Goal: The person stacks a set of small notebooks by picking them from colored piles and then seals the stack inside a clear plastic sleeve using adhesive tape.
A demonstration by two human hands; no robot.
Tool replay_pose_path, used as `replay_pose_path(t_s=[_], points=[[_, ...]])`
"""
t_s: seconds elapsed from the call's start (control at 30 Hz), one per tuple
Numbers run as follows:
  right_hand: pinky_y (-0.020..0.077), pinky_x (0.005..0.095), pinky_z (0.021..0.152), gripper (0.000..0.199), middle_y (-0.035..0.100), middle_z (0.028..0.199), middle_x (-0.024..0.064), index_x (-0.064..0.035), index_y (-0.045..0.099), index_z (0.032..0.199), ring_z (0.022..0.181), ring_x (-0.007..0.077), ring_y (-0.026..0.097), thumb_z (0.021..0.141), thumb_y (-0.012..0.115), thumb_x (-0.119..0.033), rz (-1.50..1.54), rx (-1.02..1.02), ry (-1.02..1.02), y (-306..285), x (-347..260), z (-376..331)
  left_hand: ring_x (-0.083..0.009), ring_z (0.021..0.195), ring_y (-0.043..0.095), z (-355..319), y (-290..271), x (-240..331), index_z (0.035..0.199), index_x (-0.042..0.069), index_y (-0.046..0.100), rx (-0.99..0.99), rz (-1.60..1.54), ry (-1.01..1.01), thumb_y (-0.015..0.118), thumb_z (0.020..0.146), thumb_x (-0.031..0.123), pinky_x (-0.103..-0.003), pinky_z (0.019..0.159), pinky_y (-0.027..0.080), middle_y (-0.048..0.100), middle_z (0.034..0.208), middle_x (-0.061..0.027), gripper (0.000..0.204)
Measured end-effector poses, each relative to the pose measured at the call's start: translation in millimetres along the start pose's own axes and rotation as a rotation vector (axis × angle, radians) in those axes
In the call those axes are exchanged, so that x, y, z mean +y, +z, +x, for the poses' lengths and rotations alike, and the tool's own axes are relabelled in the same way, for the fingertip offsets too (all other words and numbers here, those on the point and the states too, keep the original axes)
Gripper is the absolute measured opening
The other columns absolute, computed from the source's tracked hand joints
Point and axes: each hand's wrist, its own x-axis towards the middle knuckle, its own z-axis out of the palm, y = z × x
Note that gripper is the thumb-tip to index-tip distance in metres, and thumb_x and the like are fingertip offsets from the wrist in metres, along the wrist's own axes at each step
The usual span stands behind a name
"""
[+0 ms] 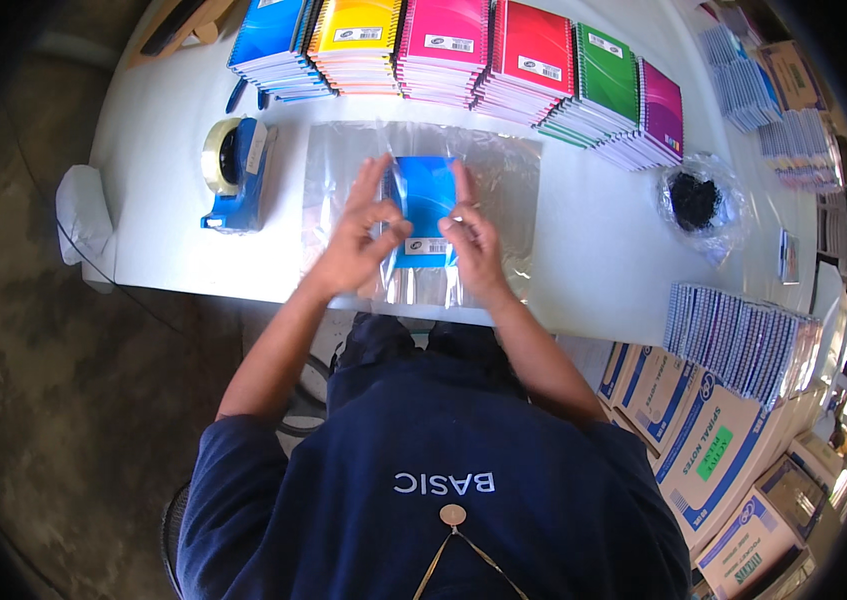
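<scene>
The blue notebook (425, 205) lay between our two hands on a sheet of clear plastic film (503, 175), which was spread flat on the white table (603, 250). Our left hand (358, 235) pressed the film against the notebook's left edge, fingers spread and thumb meeting the forefinger. Our right hand (473, 240) did the same on the right edge. Both hands were closed on film and cover together, with the notebook's width keeping them apart.

Risks, as we judged them:
- The film was thin, glossy and slippery. Uneven tension from one hand could have creased it or skewed the fold.
- The notebook could have slid on the smooth film, leaving the wrap off-centre.
- A fold released too soon would likely have sprung open, since no tape was yet on it.

Materials and shapes: the notebook was rectangular with a glossy blue cover and a white label strip near its lower edge. The film was transparent, faintly wrinkled and reflective. To the left of the left hand stood a blue tape dispenser (233, 175) carrying a pale roll. Beyond both hands lay stacks of spiral notebooks (443, 50) in blue, yellow, pink, red, green and magenta. To the right of the right hand sat a crumpled clear bag (698, 200) with dark contents.
</scene>
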Motion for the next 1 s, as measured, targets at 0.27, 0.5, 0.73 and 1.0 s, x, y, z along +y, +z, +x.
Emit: replay_pose_path(t_s=[0.27, 0.5, 0.73, 1.0], points=[[0.0104, 0.0495, 0.108, 0.017, 0.020, 0.146, 0.0279, -0.0015, 0.047, 0.073, 0.139, 0.0444, 0.002, 0.086, 0.053, -0.011, -0.193, -0.076, 0.042, 17, 11, -5, -0.0297, 0.142, 0.002, 2, 30, 19, 0.138, 0.008, 0.030, -0.230, 0.511, -0.054, 0.042, 0.082, 0.021, -0.055, 0.109, -0.007, 0.007, 0.153, -0.0170, 0.058], [0.0042, 0.0575, 0.109, 0.017, 0.020, 0.148, 0.0233, 0.0002, 0.060, 0.084, 0.141, 0.0352, 0.007, 0.082, 0.056, -0.016, -0.889, -0.284, -0.216, 18, 0, 13, -0.0211, 0.142, 0.002, 10, 6, 6, 0.146, 0.013, -0.010, -0.252, -0.539, -0.208, 0.031, 0.086, 0.032, -0.043, 0.108, -0.015, 0.005, 0.154, -0.0110, 0.075], [0.0012, 0.0594, 0.108, 0.019, 0.014, 0.151, 0.0168, -0.0057, 0.062, 0.075, 0.142, 0.0298, 0.005, 0.082, 0.057, -0.023, -0.777, -0.580, 0.189, 2, -27, 36, -0.0268, 0.141, 0.013, -1, -6, -2, 0.145, 0.010, 0.020, -0.132, 0.617, -0.070, 0.050, 0.087, 0.024, -0.052, 0.110, 0.007, 0.016, 0.152, -0.0108, 0.067], [0.0001, 0.0597, 0.107, 0.018, 0.012, 0.152, 0.0131, -0.0129, 0.070, 0.074, 0.142, 0.0278, 0.003, 0.078, 0.061, -0.027, -0.825, -0.595, 0.290, 9, -42, 39, -0.0306, 0.129, 0.036, -69, -1, 34, 0.128, 0.005, 0.047, -0.308, 0.309, -0.004, 0.060, 0.083, 0.015, -0.050, 0.108, 0.019, 0.041, 0.137, -0.0148, 0.048]])
